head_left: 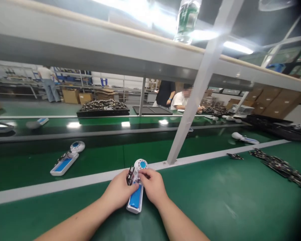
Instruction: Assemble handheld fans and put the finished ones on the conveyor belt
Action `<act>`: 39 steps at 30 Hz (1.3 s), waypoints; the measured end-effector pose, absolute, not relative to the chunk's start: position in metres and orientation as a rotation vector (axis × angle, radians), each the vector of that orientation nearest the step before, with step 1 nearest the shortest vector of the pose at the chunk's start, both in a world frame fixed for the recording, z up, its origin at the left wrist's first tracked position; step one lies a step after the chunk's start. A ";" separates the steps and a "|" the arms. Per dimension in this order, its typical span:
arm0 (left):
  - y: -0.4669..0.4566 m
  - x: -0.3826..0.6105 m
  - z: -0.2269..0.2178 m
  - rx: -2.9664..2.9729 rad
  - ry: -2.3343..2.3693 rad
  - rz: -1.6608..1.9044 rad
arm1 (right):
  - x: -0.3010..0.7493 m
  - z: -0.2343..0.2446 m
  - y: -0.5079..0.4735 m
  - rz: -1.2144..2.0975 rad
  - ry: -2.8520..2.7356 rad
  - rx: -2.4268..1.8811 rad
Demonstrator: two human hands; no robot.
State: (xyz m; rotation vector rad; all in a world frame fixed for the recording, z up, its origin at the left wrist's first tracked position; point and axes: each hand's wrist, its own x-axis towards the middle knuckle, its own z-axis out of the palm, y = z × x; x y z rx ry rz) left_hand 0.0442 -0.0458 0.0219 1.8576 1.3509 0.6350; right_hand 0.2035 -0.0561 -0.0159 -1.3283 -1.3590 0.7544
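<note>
My left hand [120, 190] is wrapped round an opened white handheld device [134, 208] with a round head and a long handle, tilted over the green bench. Its thumb rests near the top of a blue block, which looks like a battery [135, 198], in the handle. A small dark circuit board [129, 176] sticks out at the left side, by my left fingers. At the neck, just below the head, my right hand [153, 184] has its fingertips pinched together; what lies between them is too small to make out.
On the belt beyond the grey rail lie another opened device [65, 164] at left and a white one [244, 138] at right. Dark circuit boards [278, 165] are heaped on the bench at right. A slanted post [188, 117] stands ahead, beneath an overhead shelf [102, 43]. Other people work farther back.
</note>
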 end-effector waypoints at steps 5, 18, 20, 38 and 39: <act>-0.035 0.034 0.015 2.021 1.381 0.704 | 0.209 -0.012 -0.059 0.685 -1.667 -1.246; -0.038 0.041 0.011 1.366 0.941 0.869 | 0.194 -0.012 -0.069 0.523 -1.611 -1.407; -0.039 0.042 0.010 1.398 0.936 0.879 | 0.194 -0.009 -0.070 0.527 -1.625 -1.405; -0.047 0.034 0.018 2.278 1.182 0.842 | 0.184 0.003 -0.075 0.561 -1.438 -1.537; -0.048 0.034 0.017 2.305 1.178 0.859 | 0.184 0.004 -0.075 0.553 -1.438 -1.537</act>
